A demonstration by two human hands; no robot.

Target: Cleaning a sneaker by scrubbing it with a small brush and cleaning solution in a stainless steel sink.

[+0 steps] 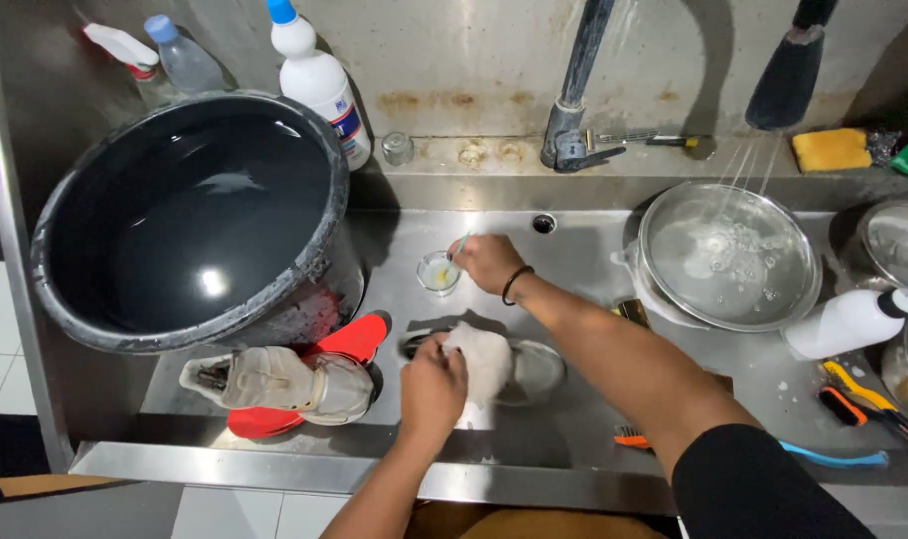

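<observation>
My left hand (pixel 433 387) grips a foam-covered white shoe (pixel 494 364) lying in the steel sink (pixel 574 439). My right hand (pixel 487 262), a black band on its wrist, holds a small brush dipped into a little clear glass (pixel 438 271) of yellowish liquid just behind the shoe. A second beige shoe with a red sole (pixel 284 384) lies on its side to the left, apart from both hands.
A big dark bucket of water (pixel 190 215) fills the left. Bottles (pixel 319 80) stand behind it. Water from a sprayer (pixel 788 75) runs into a steel bowl (pixel 728 258) at right. A white bottle (pixel 853 319), brushes (pixel 873 404) and a yellow sponge (pixel 830 150) lie nearby.
</observation>
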